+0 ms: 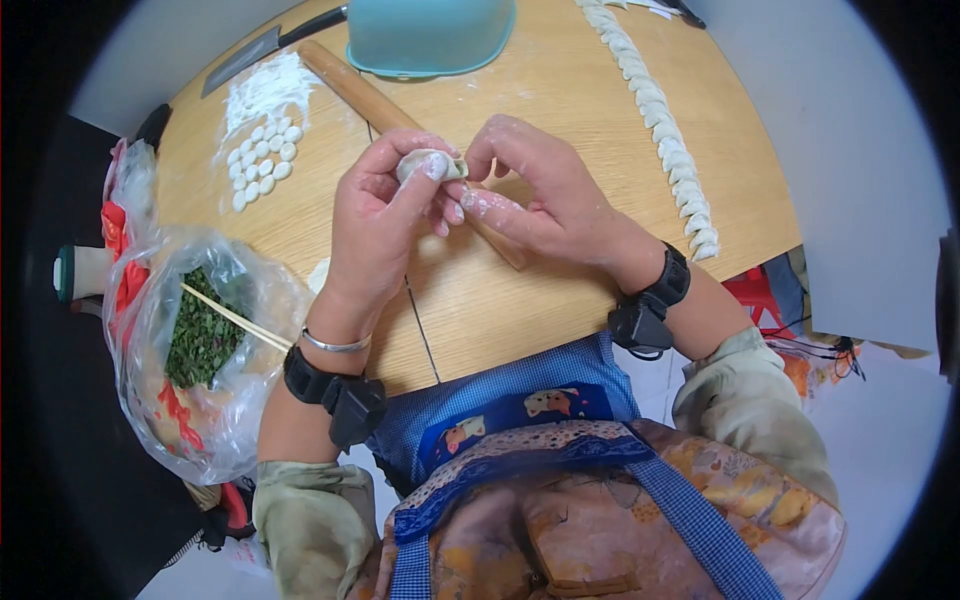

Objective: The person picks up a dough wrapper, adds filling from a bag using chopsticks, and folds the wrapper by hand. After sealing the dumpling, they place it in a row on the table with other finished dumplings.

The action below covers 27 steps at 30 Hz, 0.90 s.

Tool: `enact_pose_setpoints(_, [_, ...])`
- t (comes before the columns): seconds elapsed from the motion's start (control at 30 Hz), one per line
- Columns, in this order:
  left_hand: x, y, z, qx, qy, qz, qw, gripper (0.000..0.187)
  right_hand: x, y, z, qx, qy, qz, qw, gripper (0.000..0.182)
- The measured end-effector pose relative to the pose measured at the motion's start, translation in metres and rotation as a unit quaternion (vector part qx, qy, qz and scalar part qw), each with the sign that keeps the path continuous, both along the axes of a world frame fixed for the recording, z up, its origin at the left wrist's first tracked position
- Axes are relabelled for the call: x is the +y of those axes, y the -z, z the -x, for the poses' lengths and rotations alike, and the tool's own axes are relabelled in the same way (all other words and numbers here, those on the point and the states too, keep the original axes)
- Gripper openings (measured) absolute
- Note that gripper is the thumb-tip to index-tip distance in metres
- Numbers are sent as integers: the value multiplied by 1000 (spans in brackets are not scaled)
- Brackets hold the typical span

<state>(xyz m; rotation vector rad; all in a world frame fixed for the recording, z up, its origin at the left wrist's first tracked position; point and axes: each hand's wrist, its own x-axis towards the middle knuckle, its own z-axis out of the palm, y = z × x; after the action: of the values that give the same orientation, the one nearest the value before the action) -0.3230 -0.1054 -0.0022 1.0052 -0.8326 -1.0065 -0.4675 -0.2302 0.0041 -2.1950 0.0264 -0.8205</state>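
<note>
My left hand (385,195) is closed around a partly folded dumpling (413,162), with the thumb pressed on its dough. Some dark filling shows at the dumpling's right end. Close against that end is my right hand (540,185), its index finger bent and its thumb apart from it, holding nothing that I can see. Flour whitens the fingers of both hands. Beneath them a wooden rolling pin (365,90) lies slantwise across the table.
Small dough pieces (262,160) sit near loose flour (270,90) at the left. A cleaver (243,62) and a teal basin (430,35) are at the back. Finished dumplings (660,125) form a long row on the right. Chopped greens (205,325) with chopsticks (235,318) fill a plastic bag (270,275).
</note>
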Motion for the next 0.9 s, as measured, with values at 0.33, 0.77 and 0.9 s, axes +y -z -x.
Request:
enact_pose_setpoints(0.33, [0,2,3,-1,10,9,1000,13,4,4,-1,2,4,-3,1000,22])
enact_pose_setpoints(0.77, [0,1,5,-7,14,0,1000,14,3,-2,1,-12,3,40,999,17])
enact_pose_setpoints(0.9, [0,-1,6,-5,23,-5,1000,16,2,-2,0,-29,4,47,998,16])
